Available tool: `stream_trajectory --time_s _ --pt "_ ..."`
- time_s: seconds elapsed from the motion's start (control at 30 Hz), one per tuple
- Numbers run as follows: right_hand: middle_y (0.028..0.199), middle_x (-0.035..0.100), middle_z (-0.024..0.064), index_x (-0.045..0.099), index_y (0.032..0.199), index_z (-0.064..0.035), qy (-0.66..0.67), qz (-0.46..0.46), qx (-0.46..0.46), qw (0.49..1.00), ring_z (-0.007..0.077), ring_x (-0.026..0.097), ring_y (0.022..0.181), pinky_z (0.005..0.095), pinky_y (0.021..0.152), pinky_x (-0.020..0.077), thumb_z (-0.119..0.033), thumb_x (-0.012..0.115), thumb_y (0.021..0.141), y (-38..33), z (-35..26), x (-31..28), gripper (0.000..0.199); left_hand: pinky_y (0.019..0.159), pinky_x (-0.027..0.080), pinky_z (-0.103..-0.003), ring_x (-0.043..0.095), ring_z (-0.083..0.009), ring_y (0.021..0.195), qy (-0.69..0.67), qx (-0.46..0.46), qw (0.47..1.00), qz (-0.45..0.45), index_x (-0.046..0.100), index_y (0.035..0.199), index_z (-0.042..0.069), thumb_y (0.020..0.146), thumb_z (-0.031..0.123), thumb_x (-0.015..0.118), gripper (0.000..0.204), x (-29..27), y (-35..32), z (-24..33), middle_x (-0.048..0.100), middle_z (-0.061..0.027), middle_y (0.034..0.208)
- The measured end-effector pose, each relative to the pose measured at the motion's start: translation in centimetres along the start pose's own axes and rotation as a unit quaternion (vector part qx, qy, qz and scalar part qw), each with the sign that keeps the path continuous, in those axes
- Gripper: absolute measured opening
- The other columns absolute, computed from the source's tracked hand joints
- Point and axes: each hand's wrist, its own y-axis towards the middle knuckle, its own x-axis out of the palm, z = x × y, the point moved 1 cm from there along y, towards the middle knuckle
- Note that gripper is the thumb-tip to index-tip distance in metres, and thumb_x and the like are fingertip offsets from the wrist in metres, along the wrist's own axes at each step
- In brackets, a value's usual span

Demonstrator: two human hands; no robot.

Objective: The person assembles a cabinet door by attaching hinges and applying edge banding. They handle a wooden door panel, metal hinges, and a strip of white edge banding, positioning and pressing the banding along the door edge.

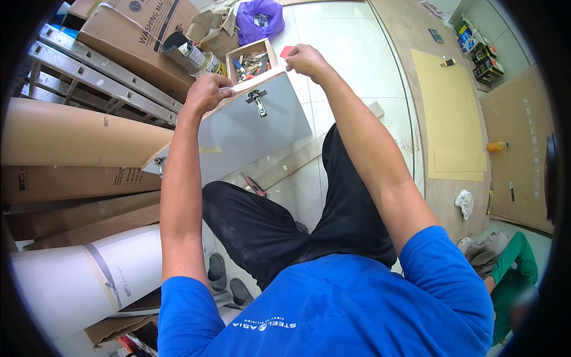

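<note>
We are holding a grey cabinet panel [250, 128] propped on its lower edge, tilted across our lap above the tiled floor [351, 65], with a metal hinge [257, 102] fixed near its upper edge. Our left hand [207, 92] closes its grip over the pale top edge of the panel, just left of the hinge. Our right hand [304, 59] pinches at the far end of that same edge; its fingers look closed on the edge or on something thin there, though from this angle we cannot tell which.

To do this well, we would judge that the left hand should keep the panel from rocking while the right does the finer work, and that both wrists should stay clear of the hinge arm. The panel hangs out over the open wooden tool box [253, 59], so any slip would send it into the tools. Red-handled pliers [254, 185] lie on the floor below the panel, within reach.
</note>
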Motion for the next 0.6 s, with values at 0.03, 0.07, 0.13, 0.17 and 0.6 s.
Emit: stream_trajectory --time_s 0.03,0.07,0.13,0.17,0.6 --pt "0.099 0.078 0.0156 0.076 0.107 -0.0032 -0.017 -0.003 -0.004 1.000 0.0264 0.073 0.092 0.0387 0.084 0.0565 -0.017 0.067 0.082 0.1 0.1 0.1 0.030 0.091 0.054 -0.042 0.072 -0.0313 0.104 -0.007 0.001 1.000 0.001 0.080 0.111 0.009 0.083 0.028 0.083 0.034 0.1 0.0 -0.1 0.077 -0.0147 0.109" --pt "0.100 0.078 0.0168 0.077 0.106 -0.0036 -0.036 -0.003 0.003 0.999 0.0280 0.074 0.093 0.0393 0.086 0.0566 -0.018 0.067 0.081 0.2 0.1 0.2 0.030 0.091 0.054 -0.042 0.072 -0.0313 0.103 -0.013 -0.002 1.000 0.003 0.080 0.111 0.009 0.083 0.027 0.083 0.034 0.2 0.0 -0.2 0.077 -0.0148 0.109" --pt "0.102 0.077 0.0184 0.078 0.104 -0.0043 -0.052 0.008 -0.007 0.999 0.0301 0.074 0.096 0.0399 0.090 0.0563 -0.019 0.067 0.080 0.1 0.0 0.2 0.030 0.091 0.054 -0.042 0.072 -0.0312 0.102 -0.024 -0.003 1.000 0.004 0.080 0.110 0.008 0.083 0.026 0.083 0.032 0.4 0.0 -0.5 0.077 -0.0152 0.107" --pt "0.103 0.077 0.0192 0.079 0.103 -0.0047 -0.056 0.014 0.000 0.998 0.0312 0.074 0.097 0.0402 0.091 0.0561 -0.019 0.067 0.080 0.1 -0.1 0.2 0.029 0.090 0.054 -0.042 0.072 -0.0310 0.101 -0.029 -0.002 1.000 0.004 0.080 0.110 0.008 0.083 0.025 0.083 0.032 0.5 0.1 -0.7 0.077 -0.0154 0.107" --pt "0.098 0.077 0.0105 0.069 0.114 -0.0016 -0.127 0.019 -0.016 0.992 0.0206 0.070 0.097 0.0364 0.087 0.0535 -0.018 0.071 0.087 -1.2 -1.4 0.0 0.032 0.088 0.054 -0.042 0.073 -0.0312 0.097 -0.066 0.018 0.998 0.011 0.079 0.108 0.005 0.083 0.022 0.083 0.030 1.3 0.2 -1.7 0.077 -0.0165 0.103"
